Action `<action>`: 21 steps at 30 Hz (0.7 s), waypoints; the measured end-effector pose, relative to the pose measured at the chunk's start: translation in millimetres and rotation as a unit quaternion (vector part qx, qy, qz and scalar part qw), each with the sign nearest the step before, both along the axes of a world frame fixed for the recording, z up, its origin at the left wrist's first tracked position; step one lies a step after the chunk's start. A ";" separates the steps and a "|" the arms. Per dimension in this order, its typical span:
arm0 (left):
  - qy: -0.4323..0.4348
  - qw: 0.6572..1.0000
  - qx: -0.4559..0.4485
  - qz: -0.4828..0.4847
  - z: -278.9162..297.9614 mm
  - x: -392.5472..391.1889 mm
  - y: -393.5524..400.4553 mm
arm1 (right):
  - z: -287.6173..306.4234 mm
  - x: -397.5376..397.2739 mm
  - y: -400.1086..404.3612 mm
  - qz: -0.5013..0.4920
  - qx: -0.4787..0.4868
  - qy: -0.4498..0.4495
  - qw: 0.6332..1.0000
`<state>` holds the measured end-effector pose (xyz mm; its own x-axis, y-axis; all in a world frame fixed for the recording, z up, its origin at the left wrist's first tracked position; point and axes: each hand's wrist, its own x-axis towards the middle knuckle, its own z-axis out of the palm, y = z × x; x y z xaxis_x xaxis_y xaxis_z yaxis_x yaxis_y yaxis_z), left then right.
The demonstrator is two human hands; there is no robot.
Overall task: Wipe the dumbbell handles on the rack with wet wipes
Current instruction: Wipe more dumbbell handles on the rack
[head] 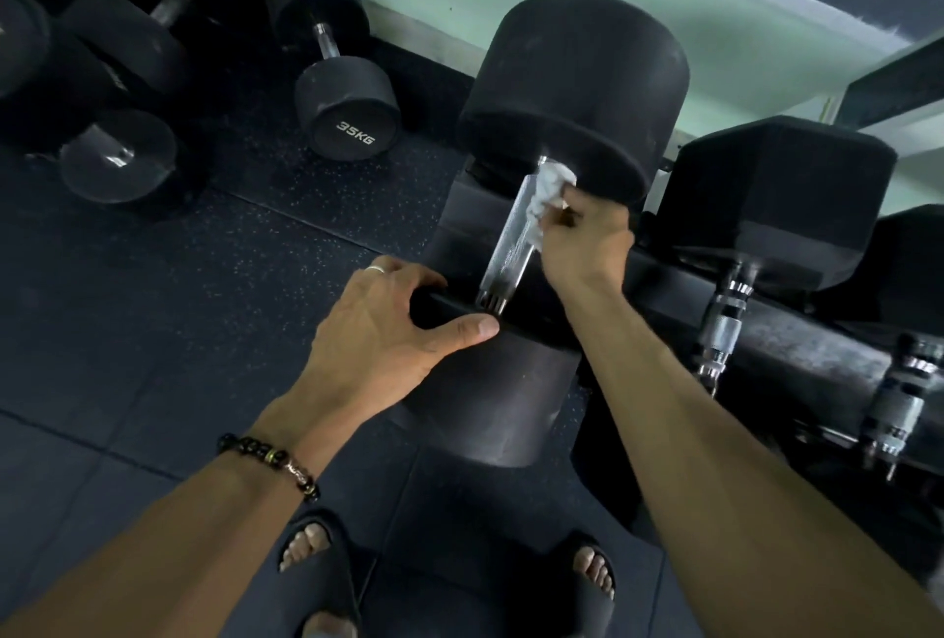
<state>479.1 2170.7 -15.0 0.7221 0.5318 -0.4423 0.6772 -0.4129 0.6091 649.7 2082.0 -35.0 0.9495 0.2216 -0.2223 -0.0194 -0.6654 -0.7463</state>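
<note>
Directly below the camera, a large black round-headed dumbbell [572,90] lies on a dark rack [797,336], its knurled steel handle [511,238] running toward the viewer. The right hand [587,238] pinches a crumpled white wet wipe [549,192] and presses it against the far end of the handle, just under the far head. The left hand [388,325], wearing a ring, grips the rim of the dumbbell's near head [490,397], thumb lying across the top edge beside the handle's near end. A beaded bracelet [270,458] circles the left wrist. To the right on the rack sits a hexagonal dumbbell [781,192]. On the speckled floor to the left lies a dumbbell marked 35KG [347,111]. Two sandalled feet show at the bottom.
</note>
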 end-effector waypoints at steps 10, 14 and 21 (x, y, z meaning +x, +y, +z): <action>0.002 1.000 -0.005 -0.007 3.0 -0.2 0.4 | 0.3 15.1 16.9 -0.111 0.059 0.041 0.991; 0.002 1.000 -0.006 -0.004 3.2 -0.7 -0.3 | -10.6 -14.6 -18.8 0.064 -0.079 0.131 0.986; -0.011 1.000 -0.001 0.003 -1.3 0.0 0.1 | -17.3 -7.1 -10.2 -0.014 0.032 0.098 0.995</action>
<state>479.1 2170.8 -16.3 0.7285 0.5352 -0.4275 0.6660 -0.4073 0.6249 642.6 2071.8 -52.2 0.8949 0.2165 -0.3902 -0.1863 -0.6134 -0.7675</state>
